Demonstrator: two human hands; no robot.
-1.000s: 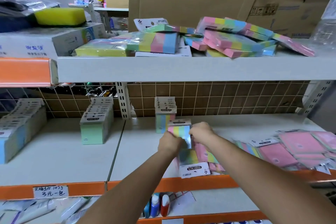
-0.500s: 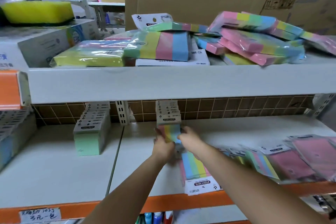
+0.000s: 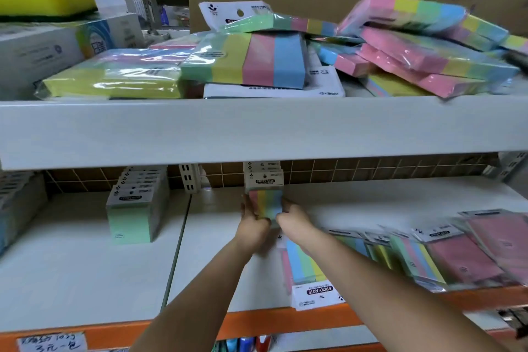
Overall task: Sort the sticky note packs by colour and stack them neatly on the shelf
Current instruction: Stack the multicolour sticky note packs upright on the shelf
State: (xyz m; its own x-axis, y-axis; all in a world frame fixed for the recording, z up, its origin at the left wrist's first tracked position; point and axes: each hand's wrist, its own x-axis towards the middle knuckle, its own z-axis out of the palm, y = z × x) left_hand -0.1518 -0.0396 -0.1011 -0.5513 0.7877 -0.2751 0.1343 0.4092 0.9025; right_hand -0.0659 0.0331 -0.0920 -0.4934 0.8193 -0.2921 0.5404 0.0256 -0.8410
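Near edge, 5 o'clock: loose striped pack (image 3: 307,264) lying flat on the shelf (image 3: 85,280), pink packs (image 3: 468,260) at 3 o'clock. Mid-shelf: left hand (image 3: 253,227) and right hand (image 3: 294,218) pinching a rainbow pack (image 3: 265,204) by its sides, upright against the row (image 3: 263,176) behind. Green stack (image 3: 135,208) at 9 o'clock.
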